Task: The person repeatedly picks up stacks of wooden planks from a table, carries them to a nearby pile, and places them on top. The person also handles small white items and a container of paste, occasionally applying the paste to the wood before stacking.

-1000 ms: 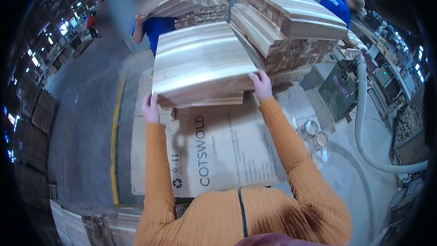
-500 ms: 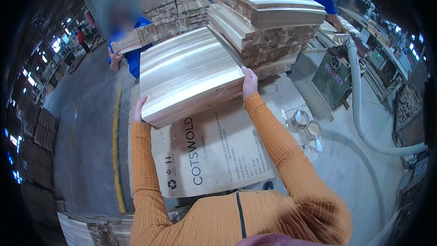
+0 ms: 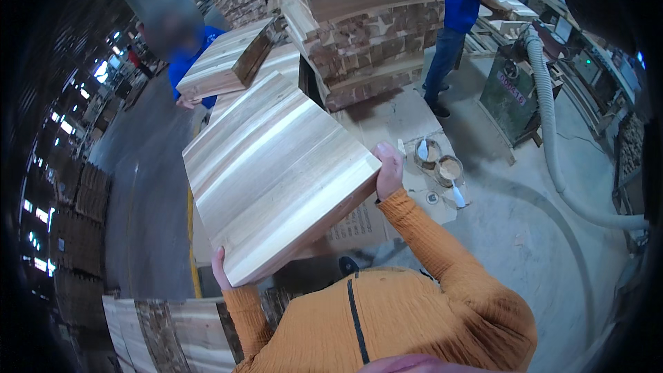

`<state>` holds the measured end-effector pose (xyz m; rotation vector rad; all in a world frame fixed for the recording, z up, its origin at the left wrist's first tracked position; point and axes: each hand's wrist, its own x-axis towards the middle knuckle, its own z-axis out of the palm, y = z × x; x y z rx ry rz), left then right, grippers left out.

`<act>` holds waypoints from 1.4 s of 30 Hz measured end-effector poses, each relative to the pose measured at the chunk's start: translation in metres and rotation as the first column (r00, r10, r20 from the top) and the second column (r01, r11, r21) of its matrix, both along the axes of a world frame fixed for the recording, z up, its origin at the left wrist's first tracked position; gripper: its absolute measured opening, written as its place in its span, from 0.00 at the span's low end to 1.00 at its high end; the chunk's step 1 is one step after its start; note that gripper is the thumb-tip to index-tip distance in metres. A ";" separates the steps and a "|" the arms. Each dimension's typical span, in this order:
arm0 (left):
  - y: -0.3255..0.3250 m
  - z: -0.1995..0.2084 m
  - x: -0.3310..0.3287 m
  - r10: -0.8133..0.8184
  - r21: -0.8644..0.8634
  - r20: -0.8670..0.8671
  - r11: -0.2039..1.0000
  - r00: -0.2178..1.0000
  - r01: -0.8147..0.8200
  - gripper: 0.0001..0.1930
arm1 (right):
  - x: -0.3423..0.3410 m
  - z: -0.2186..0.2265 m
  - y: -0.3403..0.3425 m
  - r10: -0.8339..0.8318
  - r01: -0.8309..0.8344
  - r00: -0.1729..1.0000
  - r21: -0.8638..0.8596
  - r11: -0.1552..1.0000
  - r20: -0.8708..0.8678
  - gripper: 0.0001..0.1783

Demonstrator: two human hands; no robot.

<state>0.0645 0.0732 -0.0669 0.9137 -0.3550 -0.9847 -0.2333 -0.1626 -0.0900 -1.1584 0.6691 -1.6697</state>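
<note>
A thick wooden panel (image 3: 276, 173) with pale and brown stripes hangs slanted in front of my chest, above a cardboard sheet (image 3: 394, 121). My left hand (image 3: 220, 268) is closed on its near left corner, with most of the fingers hidden. At the right corner, my right hand (image 3: 390, 168) grips the edge, its thumb on top. Beyond the panel, a co-worker in a blue shirt (image 3: 185, 62) holds another thick panel (image 3: 221, 62).
A tall stack of panels (image 3: 376, 45) stands ahead. Two round containers of brownish paste (image 3: 449, 168) with white-ended tools sit on the cardboard's right side. Rightward are a green machine (image 3: 507, 100), a grey hose (image 3: 549, 117) and another person (image 3: 459, 0). More panels (image 3: 190, 331) lie lower left.
The panel in my hands has come closer to me and turned, its left end lower. The co-worker's panel now shows its broad face. My view has shifted.
</note>
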 end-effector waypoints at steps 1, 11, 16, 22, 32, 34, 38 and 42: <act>0.016 -0.001 -0.015 0.017 0.008 0.021 1.000 1.000 -0.017 0.32 | -0.016 0.004 0.011 -0.009 0.009 0.999 -0.015 1.000 -0.035 0.16; 0.115 -0.011 -0.156 0.074 0.251 -0.079 0.967 0.994 -0.052 0.29 | -0.134 0.008 0.087 0.153 -0.133 0.985 0.205 0.970 -0.085 0.13; 0.102 0.006 -0.178 0.049 0.168 -0.093 0.985 0.994 -0.033 0.27 | -0.156 -0.015 0.092 0.148 -0.114 0.986 0.344 0.932 -0.076 0.12; 0.114 0.006 -0.146 0.127 -0.007 -0.134 0.992 0.983 -0.129 0.26 | -0.146 0.034 0.078 0.384 -0.326 0.893 0.250 0.912 -0.235 0.13; 0.093 0.026 -0.110 0.319 -0.045 0.387 0.944 0.865 -0.328 0.31 | -0.055 0.107 0.041 0.255 -0.188 0.933 0.259 0.947 -0.255 0.14; 0.065 0.048 -0.109 0.370 -0.236 0.912 0.827 0.178 -0.510 0.31 | -0.043 0.113 0.001 0.280 -0.228 0.890 0.180 0.957 -0.361 0.15; 0.012 0.047 -0.072 0.703 -0.707 0.702 0.671 -0.114 -0.224 0.26 | -0.004 0.131 -0.047 0.500 -0.395 0.814 0.349 0.850 -0.296 0.20; -0.015 0.067 -0.031 0.771 -0.752 0.635 0.606 -0.040 -0.261 0.25 | 0.029 0.092 -0.129 0.520 -0.621 0.783 0.397 0.676 0.340 0.21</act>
